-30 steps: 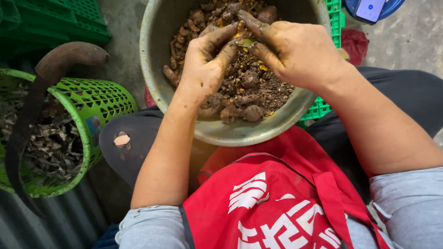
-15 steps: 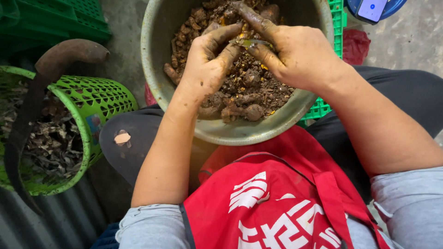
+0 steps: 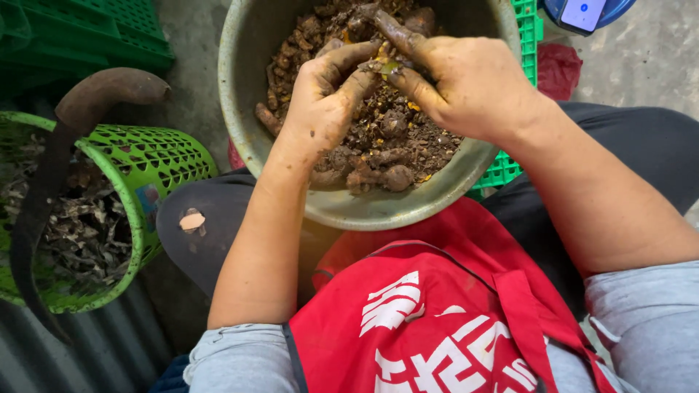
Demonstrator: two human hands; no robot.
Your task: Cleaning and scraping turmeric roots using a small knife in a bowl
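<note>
Red apron (image 3: 437, 327) nearest, then the bowl (image 3: 247, 87) resting on the lap, full of muddy roots (image 3: 378, 145). Both hands meet over its far half: left hand (image 3: 328, 94) pinches a small piece (image 3: 386, 68) between thumb and fingers, right hand (image 3: 466, 84) closes on the same piece from the other side. Judgement: work with fingertips only, keep the piece low over the bowl so scraps drop inside. Green basket (image 3: 145, 167) of peelings sits left, green crate (image 3: 80, 36) beyond.
</note>
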